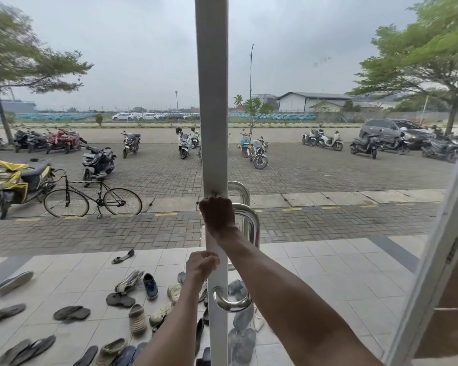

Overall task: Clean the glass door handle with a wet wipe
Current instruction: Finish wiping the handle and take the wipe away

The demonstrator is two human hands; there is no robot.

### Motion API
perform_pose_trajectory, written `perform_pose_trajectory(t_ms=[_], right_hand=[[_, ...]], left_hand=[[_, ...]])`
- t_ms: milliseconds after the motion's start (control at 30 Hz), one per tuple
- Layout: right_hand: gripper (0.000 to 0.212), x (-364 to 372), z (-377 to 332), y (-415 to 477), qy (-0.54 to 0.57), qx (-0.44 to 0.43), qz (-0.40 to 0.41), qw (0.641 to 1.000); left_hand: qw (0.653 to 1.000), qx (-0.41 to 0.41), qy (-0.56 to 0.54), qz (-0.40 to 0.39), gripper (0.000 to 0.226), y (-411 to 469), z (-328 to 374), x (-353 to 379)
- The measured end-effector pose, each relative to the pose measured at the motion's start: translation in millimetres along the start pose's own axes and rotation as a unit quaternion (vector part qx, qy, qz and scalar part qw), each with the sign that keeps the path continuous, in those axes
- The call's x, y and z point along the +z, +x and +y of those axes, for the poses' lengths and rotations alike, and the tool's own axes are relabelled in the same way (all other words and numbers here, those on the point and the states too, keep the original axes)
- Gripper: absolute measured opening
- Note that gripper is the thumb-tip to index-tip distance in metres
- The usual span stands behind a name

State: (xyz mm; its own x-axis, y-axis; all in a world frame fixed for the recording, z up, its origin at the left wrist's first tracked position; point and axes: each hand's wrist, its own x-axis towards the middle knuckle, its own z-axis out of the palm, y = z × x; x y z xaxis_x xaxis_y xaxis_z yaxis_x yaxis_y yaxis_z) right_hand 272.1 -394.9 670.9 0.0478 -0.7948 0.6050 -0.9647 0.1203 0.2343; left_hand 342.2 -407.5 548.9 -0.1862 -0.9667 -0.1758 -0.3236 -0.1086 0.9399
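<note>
Head view: both hands on the door, wiping looks hardly started

The steel door handle [255, 228] runs down the right side of the white door frame [212, 101], and the right hand [217, 215] is balled tight against the frame at the handle's top bend. A pale scrap peeks above the knuckles and might be the wet wipe, but I cannot tell what that fist holds. The left hand [202, 265] sits lower, fingers curled onto the frame's left edge, seemingly steadying the door. The long bar and the bottom bend show bare steel with no hand on them, so I judge nearly the whole handle is left to do, over the shoes [138, 318] outside
</note>
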Motion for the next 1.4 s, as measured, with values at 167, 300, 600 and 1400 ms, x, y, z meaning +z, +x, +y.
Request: perform_pose_trajectory(t_ms=[167,300,600,1400], right_hand=[[0.008,-1,-9,-1,-0.043,-0.041,-0.018,0.998],[0.022,24,-35,-5,0.184,-0.004,-0.024,0.983],[0.026,85,-105,-35,0.468,0.147,-0.215,0.845],[0.02,560,-411,-331,0.43,0.353,-0.563,0.611]], left_hand=[[0.999,-0.01,-0.032,0.022,0.017,6,-12,-19],[0.998,-0.015,-0.054,0.035,0.022,7,-21,-29],[0.968,-0.055,-0.22,0.108,0.038,9,-85,-91],[0.882,-0.411,-0.215,0.088,0.023,152,-639,-105]])
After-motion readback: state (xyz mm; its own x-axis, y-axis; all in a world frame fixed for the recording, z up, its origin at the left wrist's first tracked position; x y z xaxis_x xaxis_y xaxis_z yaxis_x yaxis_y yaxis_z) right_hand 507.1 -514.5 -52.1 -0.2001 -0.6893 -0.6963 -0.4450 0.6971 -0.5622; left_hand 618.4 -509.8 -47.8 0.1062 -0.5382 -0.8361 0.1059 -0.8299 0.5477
